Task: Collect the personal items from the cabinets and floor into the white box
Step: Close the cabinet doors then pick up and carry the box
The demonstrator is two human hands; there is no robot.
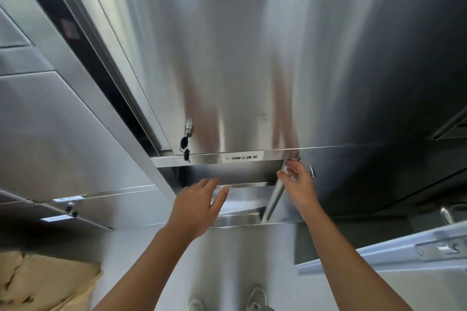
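Note:
I face a stainless steel cabinet point(252, 58) from close up. Below a labelled rail point(241, 158) a low compartment point(227, 174) stands open. My left hand point(199, 206) reaches into its opening with fingers spread and nothing in it. My right hand point(298, 184) grips the edge of the sliding steel door point(275, 197) at the right of the opening. No personal item shows inside the compartment. The white box is not in view.
Keys hang from a lock point(185, 144) on the upper door. A second lock point(312, 172) sits just right of my right hand. Crumpled brown paper point(43, 283) lies lower left. A pale blue-white ledge with a latch point(434, 249) juts in at lower right. My shoes point(256, 296) show below.

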